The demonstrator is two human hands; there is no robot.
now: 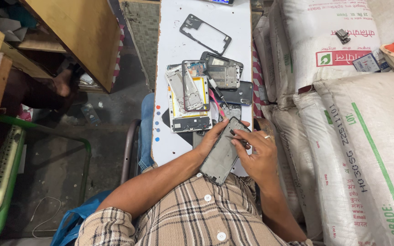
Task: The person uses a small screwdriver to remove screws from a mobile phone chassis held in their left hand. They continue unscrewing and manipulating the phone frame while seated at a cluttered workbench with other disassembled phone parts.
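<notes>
So your left hand point(210, 139) grips the phone frame point(223, 152) over the counter point(174, 41) edge, long axis tilted away-right; right hand point(256, 152) pinches a tool point(234, 135) at its top end.

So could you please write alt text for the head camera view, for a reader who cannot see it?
A person's left hand holds a dark phone frame while the right hand works on it with a thin tool. Ahead, more phone parts lie piled on a narrow white table, with large white sacks stacked on the right.
</notes>
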